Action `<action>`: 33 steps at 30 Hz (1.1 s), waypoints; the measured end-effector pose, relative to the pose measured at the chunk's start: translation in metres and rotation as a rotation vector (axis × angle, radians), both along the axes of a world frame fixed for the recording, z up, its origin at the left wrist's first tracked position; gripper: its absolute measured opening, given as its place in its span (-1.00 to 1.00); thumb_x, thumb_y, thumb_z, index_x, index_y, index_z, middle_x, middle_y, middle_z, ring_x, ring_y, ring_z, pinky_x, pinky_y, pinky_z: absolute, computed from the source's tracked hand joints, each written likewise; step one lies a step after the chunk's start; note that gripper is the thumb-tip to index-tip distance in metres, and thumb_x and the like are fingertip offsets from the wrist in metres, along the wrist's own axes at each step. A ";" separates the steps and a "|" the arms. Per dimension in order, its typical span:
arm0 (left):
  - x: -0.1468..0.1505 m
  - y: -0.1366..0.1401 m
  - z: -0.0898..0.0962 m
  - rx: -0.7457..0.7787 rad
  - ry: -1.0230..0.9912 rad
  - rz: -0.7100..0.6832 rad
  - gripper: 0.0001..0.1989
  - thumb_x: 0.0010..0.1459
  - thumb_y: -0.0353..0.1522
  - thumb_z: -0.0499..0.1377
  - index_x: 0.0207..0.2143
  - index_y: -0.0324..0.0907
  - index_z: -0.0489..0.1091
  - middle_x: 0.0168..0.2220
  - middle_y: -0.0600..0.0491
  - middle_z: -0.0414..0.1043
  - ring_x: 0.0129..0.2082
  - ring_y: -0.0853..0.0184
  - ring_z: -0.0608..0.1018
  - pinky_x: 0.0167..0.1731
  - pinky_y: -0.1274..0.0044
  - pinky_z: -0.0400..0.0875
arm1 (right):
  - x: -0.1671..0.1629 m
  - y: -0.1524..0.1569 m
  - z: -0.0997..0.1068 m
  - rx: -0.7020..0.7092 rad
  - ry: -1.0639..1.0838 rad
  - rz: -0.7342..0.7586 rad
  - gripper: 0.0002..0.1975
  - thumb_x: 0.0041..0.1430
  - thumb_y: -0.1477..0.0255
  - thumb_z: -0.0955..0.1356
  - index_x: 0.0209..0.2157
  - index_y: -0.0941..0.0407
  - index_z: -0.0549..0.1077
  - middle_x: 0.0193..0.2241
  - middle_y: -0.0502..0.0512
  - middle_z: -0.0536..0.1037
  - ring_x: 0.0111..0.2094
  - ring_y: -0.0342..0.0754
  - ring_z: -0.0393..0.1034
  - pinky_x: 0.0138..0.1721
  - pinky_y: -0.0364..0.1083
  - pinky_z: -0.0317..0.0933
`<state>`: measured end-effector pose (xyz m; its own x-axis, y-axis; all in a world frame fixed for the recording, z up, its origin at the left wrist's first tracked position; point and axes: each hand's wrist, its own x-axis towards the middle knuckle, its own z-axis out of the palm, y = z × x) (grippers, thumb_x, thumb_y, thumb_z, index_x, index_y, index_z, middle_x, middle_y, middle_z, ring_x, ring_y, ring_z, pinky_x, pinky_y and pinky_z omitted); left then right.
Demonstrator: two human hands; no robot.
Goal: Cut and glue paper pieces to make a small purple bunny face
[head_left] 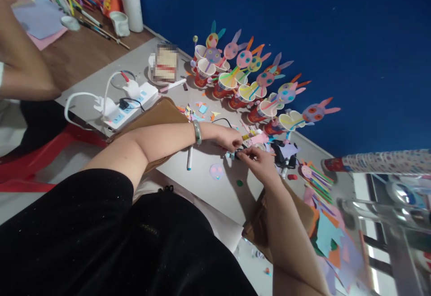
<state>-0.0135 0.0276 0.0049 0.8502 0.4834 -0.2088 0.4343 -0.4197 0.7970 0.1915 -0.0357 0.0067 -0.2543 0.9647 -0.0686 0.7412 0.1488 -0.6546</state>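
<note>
My left hand (230, 139), with a bangle on the wrist, is closed, fingers bent down over the table. My right hand (258, 160) is pinched beside it, the fingertips of both nearly meeting. A small dark item with pale blue bits (231, 155) shows between them; it is too small to name. Just in front of me lies a lilac paper face (216, 171) with pink eyes. Near it are a green paper disc (239, 183) and a white marker (190, 157). Beyond my hands stand red paper cups (225, 85) holding rabbit-faced paper figures (244, 59).
A white power strip (133, 107) with plugs and cables sits at left. Paper scraps (202, 108) litter the table. To the right are a long stack of cups (387, 160), coloured pipe cleaners (318, 181) and coloured paper (328, 233). Another person's arm (27, 62) rests at far left.
</note>
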 end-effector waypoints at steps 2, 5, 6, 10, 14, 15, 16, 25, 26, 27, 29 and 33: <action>0.003 -0.001 -0.001 0.033 0.016 -0.006 -0.89 0.01 -0.53 0.17 -0.40 -0.25 0.48 -0.61 0.15 0.33 -0.54 0.42 0.35 -0.37 0.51 0.22 | -0.005 -0.001 -0.003 -0.109 0.046 0.005 -0.70 -0.03 0.15 0.43 -0.48 0.12 0.56 -0.57 0.02 0.51 -0.52 -0.12 0.24 -0.46 -0.11 0.12; 0.007 0.000 -0.003 0.058 0.005 -0.010 -0.91 -0.02 -0.54 0.20 -0.44 -0.24 0.48 -0.62 0.17 0.31 -0.54 0.43 0.32 -0.37 0.52 0.19 | -0.008 -0.002 -0.009 -0.141 0.089 0.012 -0.67 -0.03 0.12 0.43 -0.54 0.12 0.51 -0.59 0.01 0.48 -0.53 -0.15 0.21 -0.48 -0.13 0.08; 0.007 0.000 -0.004 0.056 -0.003 -0.008 -0.91 -0.02 -0.54 0.21 -0.45 -0.24 0.48 -0.62 0.17 0.31 -0.54 0.44 0.31 -0.38 0.52 0.19 | -0.008 -0.002 -0.010 -0.147 0.102 0.013 -0.65 -0.03 0.10 0.44 -0.56 0.12 0.50 -0.60 0.01 0.47 -0.54 -0.15 0.19 -0.49 -0.13 0.06; 0.007 0.002 -0.007 0.007 -0.024 -0.001 -0.92 -0.01 -0.55 0.21 -0.47 -0.22 0.45 -0.62 0.18 0.32 -0.56 0.43 0.35 -0.41 0.52 0.19 | -0.008 -0.003 -0.015 -0.163 0.162 0.006 -0.58 -0.05 0.03 0.46 -0.58 0.11 0.46 -0.63 -0.02 0.41 -0.56 -0.16 0.16 -0.51 -0.13 0.03; 0.002 0.002 -0.005 -0.086 -0.072 0.022 -0.92 0.01 -0.54 0.19 -0.47 -0.22 0.41 -0.62 0.17 0.35 -0.59 0.45 0.37 -0.44 0.55 0.20 | -0.006 -0.005 -0.019 -0.132 0.233 -0.049 -0.61 -0.03 0.06 0.47 -0.54 0.12 0.47 -0.63 -0.04 0.39 -0.56 -0.18 0.15 -0.51 -0.14 0.01; 0.001 0.002 -0.004 -0.107 -0.083 0.031 -0.92 0.02 -0.54 0.18 -0.45 -0.23 0.41 -0.62 0.16 0.36 -0.60 0.45 0.37 -0.45 0.55 0.21 | -0.005 -0.005 -0.020 -0.114 0.253 -0.071 -0.62 -0.03 0.07 0.47 -0.52 0.12 0.47 -0.62 -0.04 0.40 -0.55 -0.18 0.16 -0.50 -0.14 0.02; -0.001 0.002 -0.003 -0.123 -0.093 0.039 -0.92 0.03 -0.54 0.17 -0.42 -0.23 0.42 -0.61 0.15 0.38 -0.60 0.45 0.38 -0.45 0.55 0.23 | -0.004 -0.005 -0.021 -0.095 0.276 -0.095 -0.62 -0.03 0.08 0.48 -0.50 0.12 0.48 -0.61 -0.04 0.41 -0.54 -0.18 0.17 -0.49 -0.14 0.04; -0.005 0.007 -0.007 -0.130 -0.152 0.001 -0.73 0.09 -0.51 0.14 -0.12 -0.21 0.39 -0.55 0.18 0.40 -0.55 0.46 0.43 -0.45 0.59 0.27 | 0.004 -0.003 -0.030 -0.068 0.449 -0.203 -0.64 -0.09 0.11 0.51 -0.48 0.12 0.50 -0.63 -0.07 0.40 -0.57 -0.21 0.15 -0.48 -0.14 0.12; -0.005 0.008 -0.008 -0.137 -0.167 -0.010 -0.74 0.08 -0.51 0.15 -0.13 -0.21 0.38 -0.55 0.18 0.40 -0.55 0.46 0.44 -0.46 0.60 0.26 | 0.004 -0.003 -0.031 -0.078 0.462 -0.208 -0.64 -0.10 0.10 0.52 -0.49 0.12 0.50 -0.63 -0.07 0.41 -0.57 -0.21 0.15 -0.48 -0.14 0.12; -0.005 0.009 -0.010 -0.146 -0.179 -0.021 -0.75 0.08 -0.51 0.16 -0.14 -0.21 0.38 -0.56 0.18 0.40 -0.55 0.46 0.45 -0.46 0.61 0.25 | 0.004 -0.003 -0.031 -0.087 0.472 -0.212 -0.63 -0.11 0.10 0.52 -0.49 0.12 0.50 -0.62 -0.06 0.43 -0.57 -0.20 0.17 -0.48 -0.14 0.13; -0.006 0.012 -0.011 -0.165 -0.197 -0.037 -0.78 0.06 -0.50 0.18 -0.19 -0.20 0.38 -0.57 0.18 0.40 -0.55 0.45 0.46 -0.48 0.61 0.25 | 0.004 -0.003 -0.032 -0.103 0.489 -0.216 -0.63 -0.14 0.10 0.54 -0.49 0.11 0.51 -0.60 -0.03 0.47 -0.55 -0.19 0.21 -0.47 -0.13 0.15; -0.006 0.014 -0.008 -0.198 -0.233 -0.010 -0.86 0.06 -0.47 0.22 -0.27 -0.21 0.39 -0.51 0.15 0.45 -0.55 0.45 0.49 -0.50 0.61 0.28 | 0.003 -0.003 -0.028 -0.114 0.518 -0.205 -0.64 -0.15 0.11 0.56 -0.49 0.11 0.53 -0.54 0.01 0.54 -0.49 -0.14 0.31 -0.40 -0.11 0.21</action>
<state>-0.0198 0.0418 -0.0030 0.8909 0.4438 -0.0966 0.2263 -0.2495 0.9416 0.1944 -0.0385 -0.0214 -0.0909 0.9916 -0.0917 0.3251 -0.0575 -0.9439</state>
